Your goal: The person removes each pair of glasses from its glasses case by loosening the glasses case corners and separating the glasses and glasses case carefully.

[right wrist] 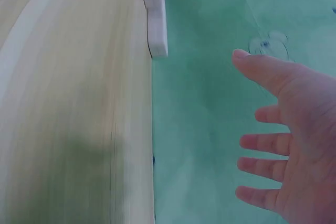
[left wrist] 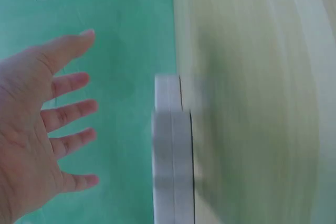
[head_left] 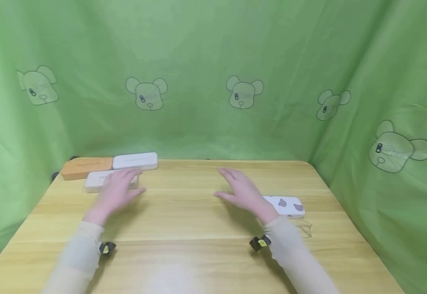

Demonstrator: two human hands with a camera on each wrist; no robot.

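Note:
Over the left part of the table, my left hand [head_left: 116,192] is held in the air with its fingers spread, holding nothing. It overlaps the front white oblong case [head_left: 95,182] in the head view. Behind that lie an orange case [head_left: 87,166] and a second white case [head_left: 136,161]. My right hand [head_left: 241,190] hovers to the right of the table's middle, fingers apart and palm bare in the right wrist view. Beside its wrist is a white case with grey bear prints [head_left: 286,206], partly hidden by the arm. A pair of thin-framed eyeglasses [head_left: 304,228] lies in front of that case.
The wooden table [head_left: 176,224] ends at a back edge against a green curtain [head_left: 195,49] printed with bear heads. This curtain also closes off both sides. Each wrist wears a dark strap with a small black device [head_left: 107,248].

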